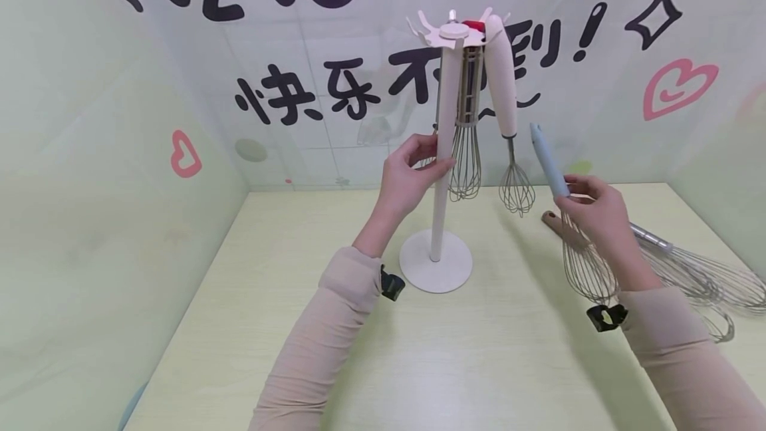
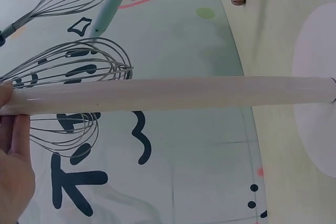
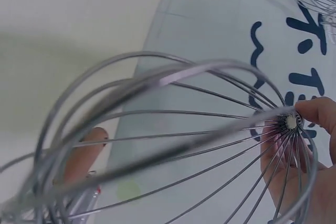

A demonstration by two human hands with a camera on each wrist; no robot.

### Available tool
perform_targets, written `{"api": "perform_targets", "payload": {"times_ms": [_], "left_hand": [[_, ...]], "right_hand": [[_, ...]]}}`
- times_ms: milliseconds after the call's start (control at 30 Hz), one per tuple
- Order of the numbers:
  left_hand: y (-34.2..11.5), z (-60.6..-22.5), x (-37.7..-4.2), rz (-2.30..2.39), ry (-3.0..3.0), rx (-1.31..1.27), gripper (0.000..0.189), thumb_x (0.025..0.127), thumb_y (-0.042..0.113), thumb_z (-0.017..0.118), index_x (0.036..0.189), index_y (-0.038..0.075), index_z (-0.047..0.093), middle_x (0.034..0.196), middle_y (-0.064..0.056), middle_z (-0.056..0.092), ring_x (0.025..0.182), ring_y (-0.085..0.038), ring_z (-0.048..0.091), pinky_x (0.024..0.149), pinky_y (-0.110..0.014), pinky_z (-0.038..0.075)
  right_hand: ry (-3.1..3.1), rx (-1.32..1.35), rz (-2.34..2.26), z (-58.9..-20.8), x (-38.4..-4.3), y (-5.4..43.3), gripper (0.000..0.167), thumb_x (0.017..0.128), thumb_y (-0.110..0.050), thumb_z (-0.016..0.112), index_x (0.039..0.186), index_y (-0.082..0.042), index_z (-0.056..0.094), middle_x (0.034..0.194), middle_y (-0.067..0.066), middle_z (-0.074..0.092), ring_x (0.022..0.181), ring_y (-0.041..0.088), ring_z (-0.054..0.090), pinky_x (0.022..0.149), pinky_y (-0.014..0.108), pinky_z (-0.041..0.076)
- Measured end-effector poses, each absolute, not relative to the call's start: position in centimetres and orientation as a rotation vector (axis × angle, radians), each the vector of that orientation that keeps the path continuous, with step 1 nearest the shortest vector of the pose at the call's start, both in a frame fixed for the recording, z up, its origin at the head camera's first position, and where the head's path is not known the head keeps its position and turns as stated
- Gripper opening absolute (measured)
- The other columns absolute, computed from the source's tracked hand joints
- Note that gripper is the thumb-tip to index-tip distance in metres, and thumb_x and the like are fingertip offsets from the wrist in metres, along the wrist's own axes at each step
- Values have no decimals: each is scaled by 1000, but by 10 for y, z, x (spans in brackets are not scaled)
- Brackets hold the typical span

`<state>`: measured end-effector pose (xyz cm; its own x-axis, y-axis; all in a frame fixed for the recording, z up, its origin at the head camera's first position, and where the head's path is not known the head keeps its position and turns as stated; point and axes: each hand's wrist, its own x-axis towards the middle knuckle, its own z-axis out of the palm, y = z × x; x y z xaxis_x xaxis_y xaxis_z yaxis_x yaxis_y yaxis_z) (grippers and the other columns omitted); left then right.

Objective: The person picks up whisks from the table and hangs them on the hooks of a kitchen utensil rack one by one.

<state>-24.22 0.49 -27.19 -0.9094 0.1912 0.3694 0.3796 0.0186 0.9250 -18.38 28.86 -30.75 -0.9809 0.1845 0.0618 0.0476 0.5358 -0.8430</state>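
Observation:
In the head view my left hand [image 1: 407, 175] grips the pole of a white utensil stand [image 1: 439, 218], which stands upright on its round base. A white-handled whisk [image 1: 501, 85] and a metal-handled whisk [image 1: 469, 95] hang from its hooked top; at least one more utensil behind the pole is mostly hidden. To the right, my right hand [image 1: 598, 215] holds a blue-handled whisk [image 1: 547, 159] near the handle's lower end, handle up and tilted, apart from the stand. The right wrist view shows this whisk's wire loops [image 3: 173, 114] close up, with fingers round the handle end.
On the table's right side lie a brown-handled whisk [image 1: 559, 228] and several metal whisks [image 1: 658, 239], partly behind my right forearm. Printed wall sheets [image 1: 335, 165] enclose the pale table [image 1: 479, 364] at the back and sides.

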Motion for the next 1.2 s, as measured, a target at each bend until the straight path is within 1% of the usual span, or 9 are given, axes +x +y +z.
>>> {"api": "perform_targets", "payload": {"times_ms": [267,433,567,667,800,867,1067,1200], "left_hand": [[6,-269,-241,-2015,-2115,-599,33,83,2,72,113,-3,61,112,-22,66,105,-29,65,90,-20,57],[7,-268,-240,-2014,-2104,-583,31,82,1,72,112,-4,62,110,-23,66,104,-30,65,90,-20,57],[8,-267,-240,-2016,-2096,-565,31,82,1,72,111,-5,62,109,-23,67,103,-30,65,89,-20,58],[8,-268,-240,-2021,-2085,-559,30,82,1,71,110,-5,62,109,-24,67,102,-30,65,89,-21,58],[9,-269,-239,-2024,-2072,-552,29,83,2,71,110,-4,63,109,-24,67,101,-30,65,89,-21,58],[10,-269,-239,-2025,-2065,-548,29,83,2,71,110,-5,62,108,-24,67,101,-31,65,89,-22,58],[11,-270,-238,-2034,-2051,-524,29,82,0,71,110,-5,62,107,-25,67,99,-30,65,88,-22,58],[12,-270,-237,-2046,-2039,-512,29,82,0,72,109,-5,63,106,-25,67,98,-30,66,88,-22,59]], "right_hand": [[-2549,-196,1523,-289,-181,286,54,94,-30,60,141,-12,42,103,-28,49,94,-11,50,73,1,47],[-2511,-187,1534,-281,-179,283,51,93,-33,60,139,-17,44,105,-29,49,94,-12,52,69,7,50],[-2471,-176,1557,-275,-178,283,43,93,-33,61,132,-25,47,106,-28,50,94,-11,52,64,11,51],[-2415,-155,1613,-272,-177,282,38,92,-30,62,127,-29,50,105,-26,52,94,-10,54,60,12,51],[-2336,-125,1699,-268,-176,282,34,90,-25,65,122,-29,53,105,-24,55,93,-8,55,58,12,51],[-2302,-112,1739,-266,-175,281,35,89,-24,67,121,-28,54,105,-22,56,93,-7,56,60,11,51],[-2199,-78,1821,-259,-173,277,39,86,-23,70,123,-23,56,108,-16,58,95,-2,57,71,4,49],[-2145,-57,1864,-254,-172,275,40,85,-22,72,122,-19,56,111,-13,57,97,0,57,75,3,48]]}}
